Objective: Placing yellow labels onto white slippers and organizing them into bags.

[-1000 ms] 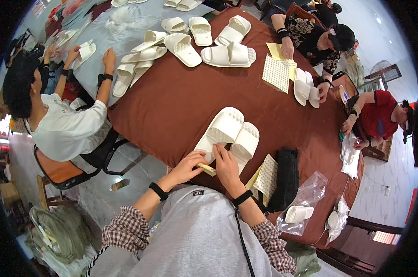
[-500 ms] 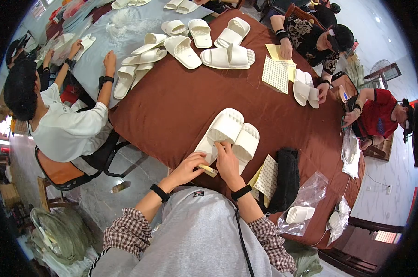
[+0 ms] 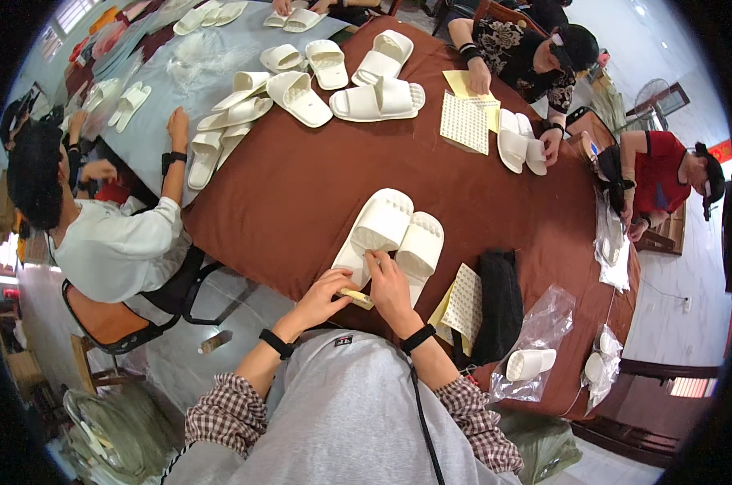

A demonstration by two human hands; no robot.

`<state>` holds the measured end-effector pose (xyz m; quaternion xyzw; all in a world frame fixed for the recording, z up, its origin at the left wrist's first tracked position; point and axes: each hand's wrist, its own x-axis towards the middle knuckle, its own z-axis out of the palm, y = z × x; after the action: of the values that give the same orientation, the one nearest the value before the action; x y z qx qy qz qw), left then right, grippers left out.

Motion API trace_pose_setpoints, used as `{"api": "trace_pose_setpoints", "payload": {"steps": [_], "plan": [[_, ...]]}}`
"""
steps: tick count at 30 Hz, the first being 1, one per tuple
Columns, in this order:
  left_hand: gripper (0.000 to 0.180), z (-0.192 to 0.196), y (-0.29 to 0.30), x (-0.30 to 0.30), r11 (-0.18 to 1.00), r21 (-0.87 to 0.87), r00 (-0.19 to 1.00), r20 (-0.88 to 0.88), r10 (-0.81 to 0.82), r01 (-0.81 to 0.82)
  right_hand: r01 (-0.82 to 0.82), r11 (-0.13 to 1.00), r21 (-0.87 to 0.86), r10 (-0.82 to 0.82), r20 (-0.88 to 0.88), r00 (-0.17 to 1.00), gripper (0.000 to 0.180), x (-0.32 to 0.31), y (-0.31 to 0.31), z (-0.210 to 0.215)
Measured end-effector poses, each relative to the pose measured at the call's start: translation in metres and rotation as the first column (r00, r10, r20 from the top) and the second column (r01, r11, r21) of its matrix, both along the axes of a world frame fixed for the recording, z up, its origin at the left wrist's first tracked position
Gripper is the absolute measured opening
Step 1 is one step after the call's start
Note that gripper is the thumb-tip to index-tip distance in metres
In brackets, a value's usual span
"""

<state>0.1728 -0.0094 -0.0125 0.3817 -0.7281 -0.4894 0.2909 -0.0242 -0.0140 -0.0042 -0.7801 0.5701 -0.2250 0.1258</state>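
Left hand [image 3: 321, 295] and right hand [image 3: 389, 284] pinching small yellow tag [image 3: 356, 297], white slippers [image 3: 390, 238] — toes pointing away

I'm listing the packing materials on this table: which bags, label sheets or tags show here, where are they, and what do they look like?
Label strip: small, yellowish, between left hand and right hand.
Sticker sheet: right of the white slippers, pale with dotted grid.
Second sticker sheet: far side, rectangular, on yellow paper.
Clear plastic bag: near right table edge, holding a white slipper.
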Motion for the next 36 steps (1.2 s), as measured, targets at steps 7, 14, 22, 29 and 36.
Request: {"api": "trace_pose_setpoints", "payload": {"steps": [7,14,22,29,36], "plan": [[0.023,0.025,-0.001,-0.002,0.977,0.209,0.994,0.110,0.023,-0.046,-0.110,0.988,0.105,0.074,0.296,0.952,0.049,-0.001,0.009,0.039],[0.025,0.061,0.003,-0.022,0.954,0.255,0.986,0.009,-0.166,0.158,-0.383,0.740,0.552,-0.026,0.593,0.804,0.080,-0.024,0.035,0.071],[0.040,0.078,0.006,-0.051,0.934,0.245,0.965,-0.053,-0.256,0.261,-0.285,0.656,0.699,-0.206,0.529,0.823,0.047,-0.047,0.063,0.059],[0.038,0.063,-0.009,-0.048,0.999,-0.040,0.995,0.098,0.012,-0.008,0.105,0.844,0.527,-0.421,0.528,0.738,0.026,-0.063,0.074,0.023],[0.062,0.026,-0.008,-0.055,0.948,-0.308,0.923,0.382,0.049,0.078,0.474,0.855,0.209,-0.516,0.419,0.747,0.029,-0.067,0.053,0.008]]}}
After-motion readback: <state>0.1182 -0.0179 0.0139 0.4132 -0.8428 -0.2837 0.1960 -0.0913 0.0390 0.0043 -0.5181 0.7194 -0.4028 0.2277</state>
